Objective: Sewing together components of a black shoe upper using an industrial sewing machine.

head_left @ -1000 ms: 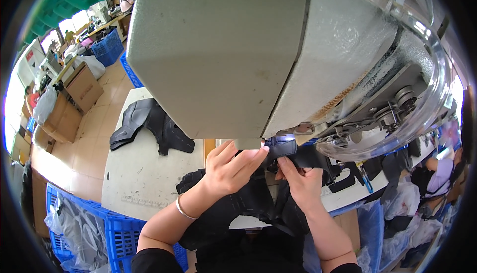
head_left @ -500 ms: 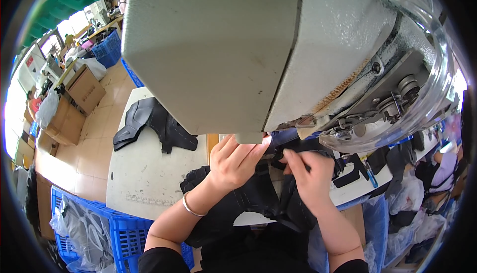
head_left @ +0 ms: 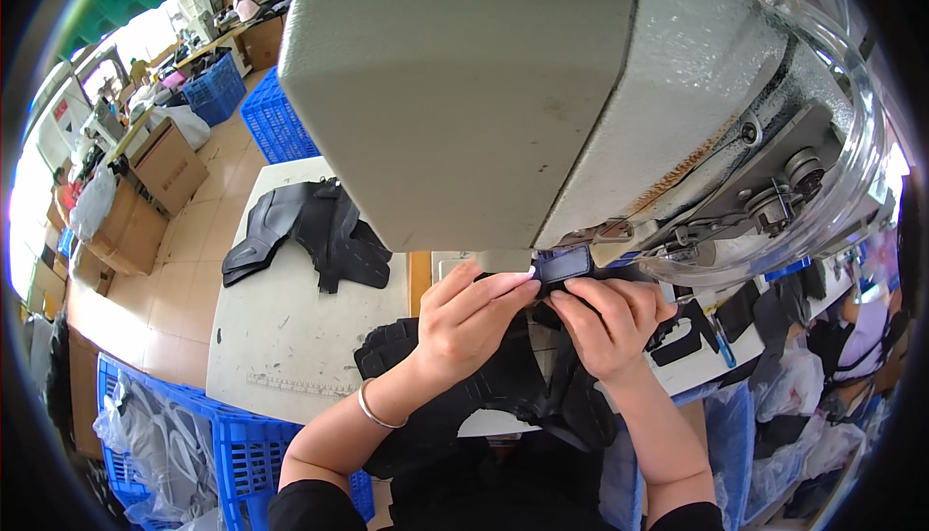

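Under the large grey sewing machine head point(head_left: 455, 105), a small dark tab with a stitched-looking edge point(head_left: 564, 265) lies between my hands. My left hand point(head_left: 469, 328) pinches its left end with thumb and fingertips. The fingers of my right hand point(head_left: 610, 323) are bent and closed at its near edge. A black cut piece, like a shoe upper point(head_left: 494, 376), spreads below both hands and hangs over the table's near edge. Whether the tab is joined to it I cannot tell. The machine head hides the needle area.
More black pieces point(head_left: 310, 231) lie stacked on the white table point(head_left: 281, 338) at left. Blue crates point(head_left: 256, 463) with plastic bags stand below. A blue pen point(head_left: 723, 342) and black scraps lie at right, near a clear curved guard point(head_left: 861, 144). Cardboard boxes point(head_left: 126, 226) stand far left.
My right hand has moved slightly up and turned, closing its fingers at the tab, which now shows between the hands. My left hand has shifted slightly right. The view has turned a little.
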Tool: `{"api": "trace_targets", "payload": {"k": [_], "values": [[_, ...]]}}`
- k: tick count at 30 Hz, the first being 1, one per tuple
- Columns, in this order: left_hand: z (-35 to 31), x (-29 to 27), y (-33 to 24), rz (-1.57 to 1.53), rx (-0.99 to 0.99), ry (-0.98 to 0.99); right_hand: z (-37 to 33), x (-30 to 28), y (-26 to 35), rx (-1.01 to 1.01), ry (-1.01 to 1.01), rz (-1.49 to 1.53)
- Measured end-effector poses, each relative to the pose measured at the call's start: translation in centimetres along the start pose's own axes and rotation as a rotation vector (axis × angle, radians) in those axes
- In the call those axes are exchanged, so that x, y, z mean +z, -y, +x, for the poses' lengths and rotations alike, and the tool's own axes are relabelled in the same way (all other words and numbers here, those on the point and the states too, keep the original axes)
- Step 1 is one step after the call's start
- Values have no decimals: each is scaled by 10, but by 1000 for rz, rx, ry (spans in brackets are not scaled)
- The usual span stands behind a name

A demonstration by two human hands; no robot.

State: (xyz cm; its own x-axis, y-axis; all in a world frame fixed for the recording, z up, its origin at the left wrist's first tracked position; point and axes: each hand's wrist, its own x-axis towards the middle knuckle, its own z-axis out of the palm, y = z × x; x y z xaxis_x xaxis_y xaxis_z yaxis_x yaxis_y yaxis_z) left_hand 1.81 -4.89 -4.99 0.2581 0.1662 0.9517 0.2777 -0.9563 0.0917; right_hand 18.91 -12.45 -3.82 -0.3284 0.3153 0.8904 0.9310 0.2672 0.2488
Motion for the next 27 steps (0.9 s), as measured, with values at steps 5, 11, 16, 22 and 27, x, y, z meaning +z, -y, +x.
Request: {"api": "trace_targets", "payload": {"k": [5,11,16,22,27], "values": [[-1,2,1,-26,-24,-15,-2,4,-10,-32,-22,82],[-4,5,5,95,134,-2,-2,5,-17,-83,-36,150],[6,-2,6,230,286,38,-5,6,-18,-102,-43,141],[8,-3,5,337,322,49,-3,3,-16,-99,-28,120],[15,-9,5,349,340,89,3,1,-15,-86,20,147]]}}
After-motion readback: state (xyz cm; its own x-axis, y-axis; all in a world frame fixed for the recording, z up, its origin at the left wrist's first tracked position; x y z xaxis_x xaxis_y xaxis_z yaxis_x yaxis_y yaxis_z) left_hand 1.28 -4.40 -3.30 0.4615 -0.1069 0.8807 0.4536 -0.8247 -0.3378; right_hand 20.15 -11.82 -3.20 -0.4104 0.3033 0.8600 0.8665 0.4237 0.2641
